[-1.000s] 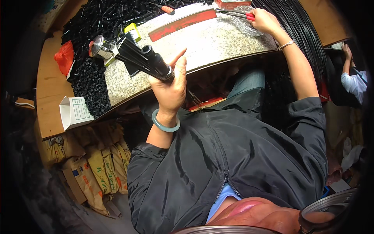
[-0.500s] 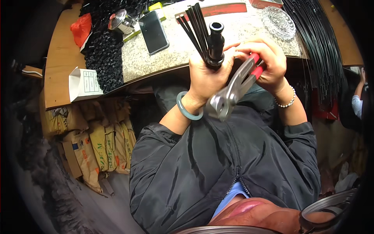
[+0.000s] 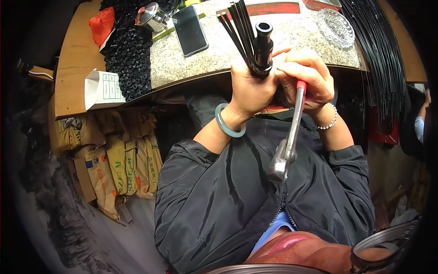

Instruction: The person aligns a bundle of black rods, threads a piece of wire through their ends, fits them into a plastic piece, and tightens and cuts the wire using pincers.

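My left hand [image 3: 250, 91] is closed around a black ribbed tube-shaped part [image 3: 263, 48] with an open round top. Beside that part, a bundle of thin black rods [image 3: 242, 29] sticks up from the same hand and leans to the left. My right hand [image 3: 312, 77] grips pliers [image 3: 294, 121] with red handles. Their metal jaws hang down in front of my jacket, seen nearly edge-on. The right fingertips meet the left hand just beside the black part; what they pinch, if anything, is hidden.
A stone-topped table [image 3: 182, 68] lies beyond my hands. On it are a phone [image 3: 190, 31], a glass dish [image 3: 336, 28] and a metal pot [image 3: 153, 16]. Small black pieces [image 3: 130, 68] pile up left, near a white box [image 3: 105, 89]. Long black rods [image 3: 381, 55] overhang the right edge.
The pliers have swung so their jaws point down toward my body and show edge-on. My left hand still holds the black part and the rods. The view has shifted slightly.
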Motion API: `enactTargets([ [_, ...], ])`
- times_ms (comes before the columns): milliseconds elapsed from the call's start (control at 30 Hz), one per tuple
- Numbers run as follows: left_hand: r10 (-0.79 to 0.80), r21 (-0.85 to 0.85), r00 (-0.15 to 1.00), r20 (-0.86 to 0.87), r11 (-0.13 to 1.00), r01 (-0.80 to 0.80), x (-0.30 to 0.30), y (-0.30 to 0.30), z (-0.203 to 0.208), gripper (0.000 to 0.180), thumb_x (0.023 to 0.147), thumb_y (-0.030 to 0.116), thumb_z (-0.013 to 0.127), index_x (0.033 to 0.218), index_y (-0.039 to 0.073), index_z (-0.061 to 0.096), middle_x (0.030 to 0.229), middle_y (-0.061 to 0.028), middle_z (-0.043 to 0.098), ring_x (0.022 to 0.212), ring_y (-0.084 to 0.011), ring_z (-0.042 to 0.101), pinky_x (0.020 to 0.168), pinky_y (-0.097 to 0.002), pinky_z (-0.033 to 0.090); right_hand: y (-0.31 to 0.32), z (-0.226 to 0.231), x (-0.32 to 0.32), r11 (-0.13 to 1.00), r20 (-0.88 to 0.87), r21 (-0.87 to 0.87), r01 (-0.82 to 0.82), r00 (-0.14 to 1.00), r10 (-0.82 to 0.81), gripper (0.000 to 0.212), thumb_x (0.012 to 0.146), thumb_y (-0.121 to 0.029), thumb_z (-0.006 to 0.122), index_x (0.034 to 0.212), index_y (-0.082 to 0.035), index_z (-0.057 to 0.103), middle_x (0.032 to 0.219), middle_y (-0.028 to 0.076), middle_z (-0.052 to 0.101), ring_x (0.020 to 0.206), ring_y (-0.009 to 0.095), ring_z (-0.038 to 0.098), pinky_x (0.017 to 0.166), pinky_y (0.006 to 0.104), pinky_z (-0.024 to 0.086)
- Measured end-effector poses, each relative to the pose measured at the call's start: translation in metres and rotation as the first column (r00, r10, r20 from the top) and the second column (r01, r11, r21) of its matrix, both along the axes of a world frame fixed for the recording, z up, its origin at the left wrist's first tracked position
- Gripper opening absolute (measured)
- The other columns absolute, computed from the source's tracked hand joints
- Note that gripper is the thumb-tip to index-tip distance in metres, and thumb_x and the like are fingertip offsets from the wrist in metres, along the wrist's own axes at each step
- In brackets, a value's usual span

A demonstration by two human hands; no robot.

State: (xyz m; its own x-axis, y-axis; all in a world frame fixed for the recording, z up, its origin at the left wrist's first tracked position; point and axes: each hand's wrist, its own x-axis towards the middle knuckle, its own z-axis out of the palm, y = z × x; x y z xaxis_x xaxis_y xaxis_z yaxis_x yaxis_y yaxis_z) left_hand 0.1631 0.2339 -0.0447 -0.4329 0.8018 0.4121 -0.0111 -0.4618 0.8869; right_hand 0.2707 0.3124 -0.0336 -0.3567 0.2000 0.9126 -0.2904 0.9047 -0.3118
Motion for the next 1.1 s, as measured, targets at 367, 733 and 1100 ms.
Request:
enactTargets([
  [367, 0.003, 0.032, 0.997, -0.078, 0.999, -0.001, -0.008, 0.001, -0.001, 0.026, 0.078, -0.003, 0.058, 0.103, -0.006, 0.065, 0.089, -0.0134, 0.069, 0.079, -0.0131, 0.064, 0.072, -0.0273, 0.052, -0.005, -0.007, -0.022, 0.993, -0.162, -0.086, -0.08, 0.985, 0.065, 0.025, 0.071, -0.001, 0.075, 0.093, -0.001, 0.064, 0.08, 0.009, 0.062, 0.076, 0.025, 0.066, 0.064, 0.0325, 0.053],
  [733, -0.007, -0.04, 1.0, -0.027, 0.999, 0.006, -0.014, -0.002, -0.01, 0.024, 0.078, -0.003, 0.059, 0.101, -0.004, 0.066, 0.077, -0.0042, 0.064, 0.071, -0.0077, 0.057, 0.064, -0.0252, 0.048, 0.011, 0.014, -0.012, 0.977, 0.087, -0.17, -0.128, 0.986, 0.144, 0.021, 0.075, -0.007, 0.073, 0.092, 0.0, 0.064, 0.081, 0.01, 0.064, 0.072, 0.021, 0.065, 0.065, 0.0286, 0.051],
  [1100, 0.119, 0.012, 0.984, 0.132, 0.992, -0.122, -0.04, 0.005, 0.009, 0.017, 0.091, 0.004, 0.056, 0.103, -0.005, 0.063, 0.048, 0.0017, 0.045, 0.035, -0.0045, 0.037, 0.034, -0.0192, 0.028, 0.01, 0.066, 0.039, 0.655, 0.582, -0.747, 0.112, 0.587, 0.564, 0.03, 0.095, -0.009, 0.048, 0.122, 0.002, 0.05, 0.091, 0.007, 0.061, 0.069, 0.01, 0.059, 0.058, 0.0196, 0.046],
])
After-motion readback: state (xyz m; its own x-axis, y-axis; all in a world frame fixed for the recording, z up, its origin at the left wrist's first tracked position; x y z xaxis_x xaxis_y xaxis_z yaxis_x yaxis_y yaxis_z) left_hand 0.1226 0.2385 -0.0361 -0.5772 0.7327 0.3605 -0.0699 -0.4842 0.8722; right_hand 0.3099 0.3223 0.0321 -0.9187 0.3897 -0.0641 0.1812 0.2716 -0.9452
